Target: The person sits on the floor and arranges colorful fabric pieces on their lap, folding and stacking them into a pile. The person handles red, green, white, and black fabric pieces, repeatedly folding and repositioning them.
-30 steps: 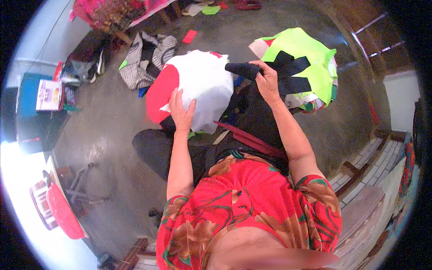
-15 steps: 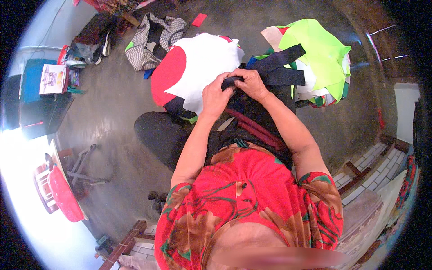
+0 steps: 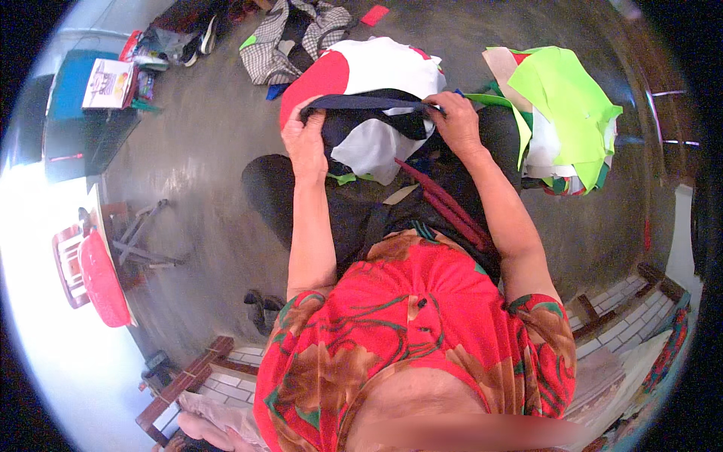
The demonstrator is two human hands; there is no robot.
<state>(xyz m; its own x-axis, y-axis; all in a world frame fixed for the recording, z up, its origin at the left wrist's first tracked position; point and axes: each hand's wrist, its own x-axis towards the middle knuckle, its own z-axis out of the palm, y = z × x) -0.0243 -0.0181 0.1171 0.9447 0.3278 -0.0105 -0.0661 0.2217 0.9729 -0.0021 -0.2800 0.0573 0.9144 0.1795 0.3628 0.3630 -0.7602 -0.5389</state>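
A dark strip of cloth (image 3: 367,103) stretches between my two hands in front of my lap. One end is pinched in my left hand (image 3: 305,142), the other in my right hand (image 3: 455,120). Beyond and beneath the strip lie white cloth pieces (image 3: 392,64) with a red cloth piece (image 3: 320,79) at their left. Below the strip hangs a pale grey-white piece (image 3: 380,147). Dark red strips (image 3: 452,211) lie across my lap, over dark clothing.
To the right sits a pile of cut cloth topped by a lime-green piece (image 3: 561,98). Checkered cloth (image 3: 282,41) and a small red scrap (image 3: 374,15) lie on the floor ahead. Left are a teal-and-dark cabinet (image 3: 68,124), a red-seated chair (image 3: 104,279) and dark shoes (image 3: 263,309).
My hands, close together before, have moved apart, left hand to the left, right hand to the right. The dark strip is now drawn out between them. The view has shifted slightly.
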